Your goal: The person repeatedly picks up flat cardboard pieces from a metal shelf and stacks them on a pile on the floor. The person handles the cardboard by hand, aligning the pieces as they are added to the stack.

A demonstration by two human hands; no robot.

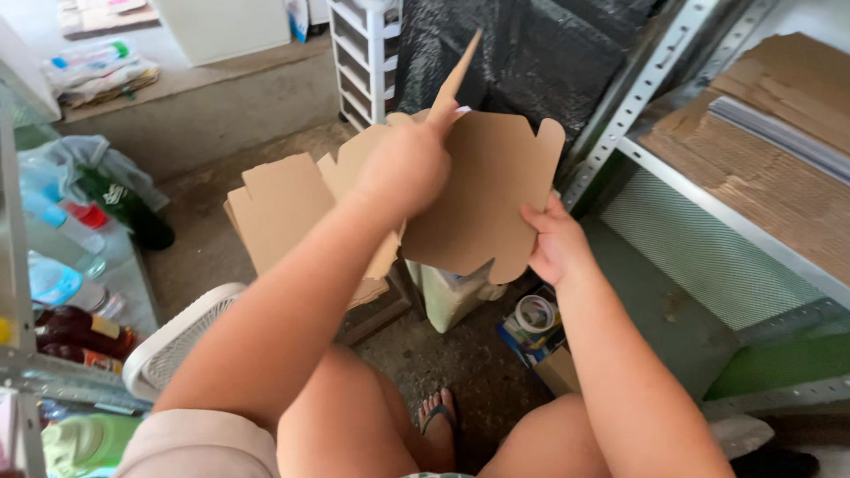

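— So, what do we hold?
— We hold a flat brown cardboard box cut-out [482,190] up in front of us. Our left hand [409,168] grips its top edge by a raised flap. Our right hand [553,241] pinches its lower right edge.
— What is under it?
— More brown cardboard sheets [279,208] sit just behind it, above the grey floor [443,363].

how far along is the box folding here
Early. Done: one flap stands bent up under the left hand. In hand: the right hand grips the flat cardboard blank at its edge. Left: the other flaps lie unfolded, and more flat blanks wait behind.
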